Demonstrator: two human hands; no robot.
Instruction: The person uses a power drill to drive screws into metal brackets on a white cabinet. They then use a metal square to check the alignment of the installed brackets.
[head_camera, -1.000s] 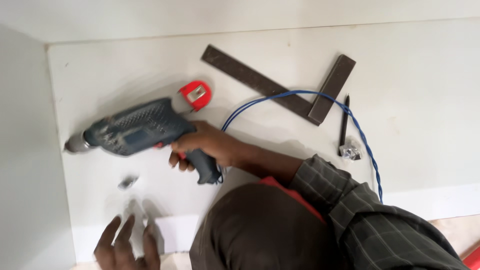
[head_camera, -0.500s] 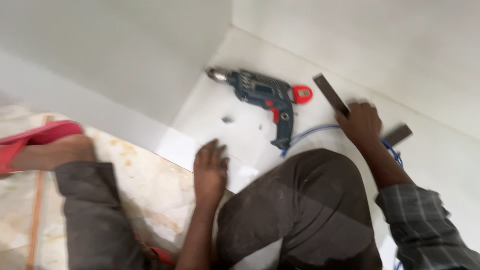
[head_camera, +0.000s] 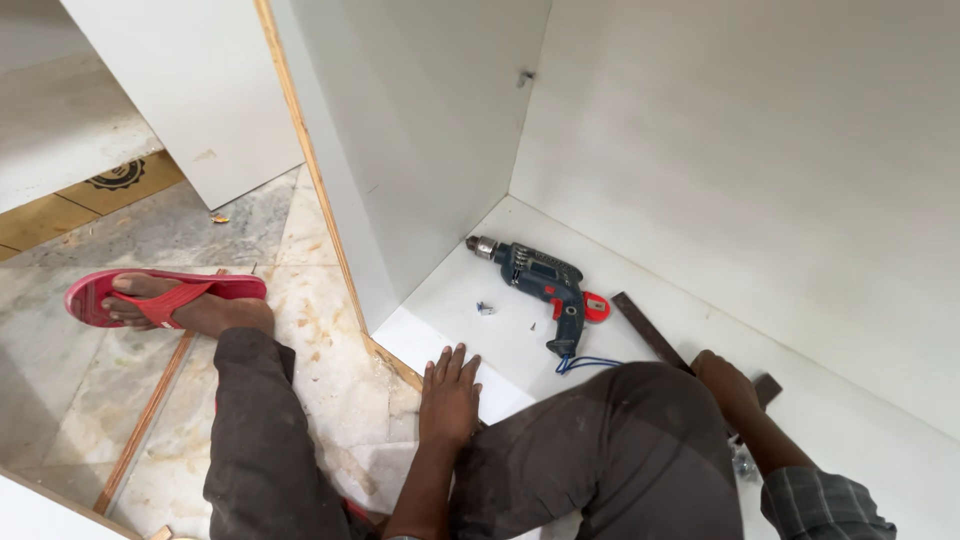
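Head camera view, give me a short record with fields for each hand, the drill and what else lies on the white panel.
left hand: flat on the edge of the white panel, fingers spread, holding nothing
right hand: resting on the dark metal square, past the bent knee
drill: blue corded drill lying on its side, untouched, chuck towards the cabinet's side wall
red tape measure: right beside the drill handle
small hardware: loose on the panel, between drill and left hand
foot: in a red sandal on the stone floor

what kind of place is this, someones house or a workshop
Probably a room being fitted with furniture, more likely a home or site than a workshop. A white laminate cabinet carcass with raw plywood edges stands on a marble-like floor, and a corded drill and a metal square lie inside it.
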